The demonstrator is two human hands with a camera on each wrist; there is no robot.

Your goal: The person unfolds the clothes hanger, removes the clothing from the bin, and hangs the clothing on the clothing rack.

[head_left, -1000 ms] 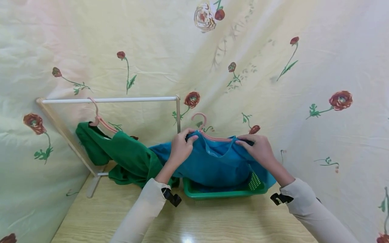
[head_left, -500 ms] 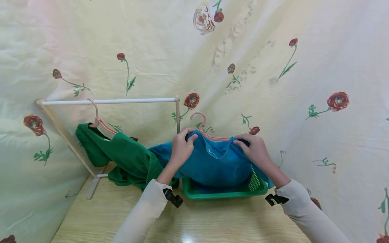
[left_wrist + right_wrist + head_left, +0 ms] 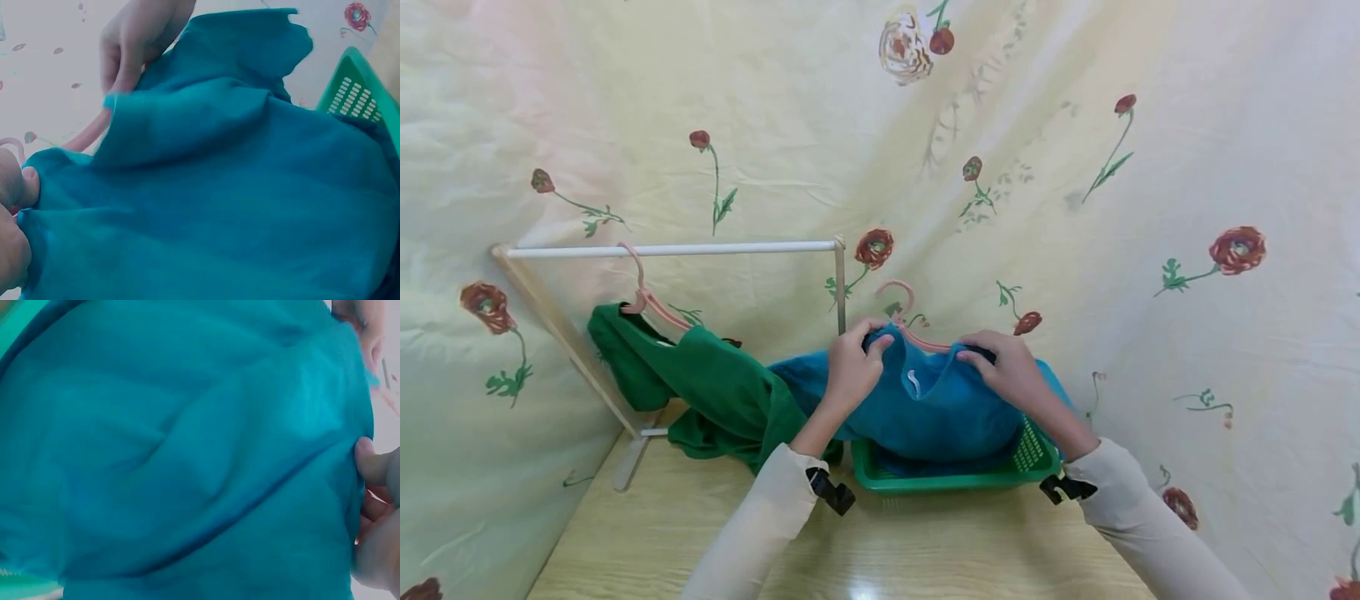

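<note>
A blue shirt (image 3: 940,425) is spread over a pink hanger (image 3: 927,343), whose hook rises above the neckline. My left hand (image 3: 856,367) pinches the shirt at the left side of its neck opening, thumb in front. On the opposite side, my right hand (image 3: 1009,367) pinches the neckline between thumb and fingers. A small white tag (image 3: 913,382) shows inside the collar. In the left wrist view, part of the hanger (image 3: 89,133) shows between the hands, while cloth covers its rest. The right wrist view has the right thumb (image 3: 369,459) on the shirt's edge.
A green basket (image 3: 955,483) stands beneath the shirt on the wooden table (image 3: 970,542). To the left, a green garment (image 3: 715,375) hangs by another pink hanger (image 3: 638,275) from a rack's white bar (image 3: 730,248). Flowered cloth (image 3: 775,83) rises behind everything.
My right hand has moved left with its side of the neckline, toward the left hand. The neck opening has narrowed, and blue cloth now shows behind the right wrist. My left hand has barely moved.
</note>
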